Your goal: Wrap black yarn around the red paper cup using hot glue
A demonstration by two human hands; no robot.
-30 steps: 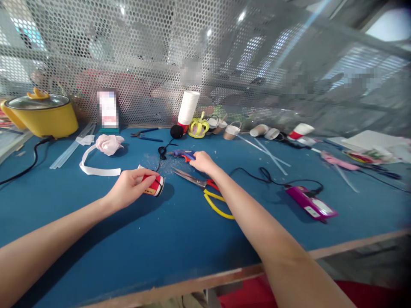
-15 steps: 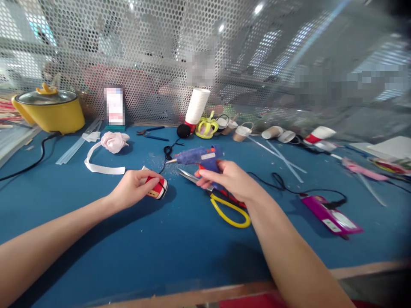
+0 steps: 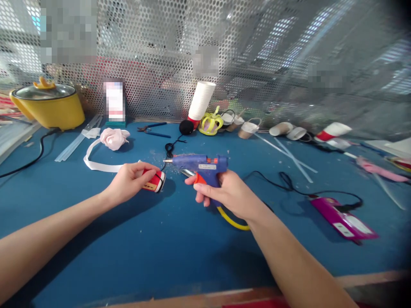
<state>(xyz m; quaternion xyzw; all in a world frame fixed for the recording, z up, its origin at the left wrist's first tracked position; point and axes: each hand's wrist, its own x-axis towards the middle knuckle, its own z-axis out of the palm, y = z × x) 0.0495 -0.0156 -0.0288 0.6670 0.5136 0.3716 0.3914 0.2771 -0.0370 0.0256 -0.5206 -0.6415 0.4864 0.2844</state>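
Blue-topped bench (image 3: 180, 256), mesh screen behind. Red paper cup (image 3: 154, 181) is held on its side on the bench by left hand (image 3: 130, 183); blue glue gun (image 3: 201, 164) is gripped by right hand (image 3: 224, 194), nozzle just beside cup. Risk: fingertips burned by the nozzle or hot glue, given the closeness.

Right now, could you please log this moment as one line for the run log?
left hand: holds red cup on table | right hand: holds glue gun, nozzle toward cup

Glossy blue plastic glue gun (image 3: 201, 164) with metal nozzle; matt blue cloth tabletop (image 3: 160, 248); perforated metal screen (image 3: 154, 55).
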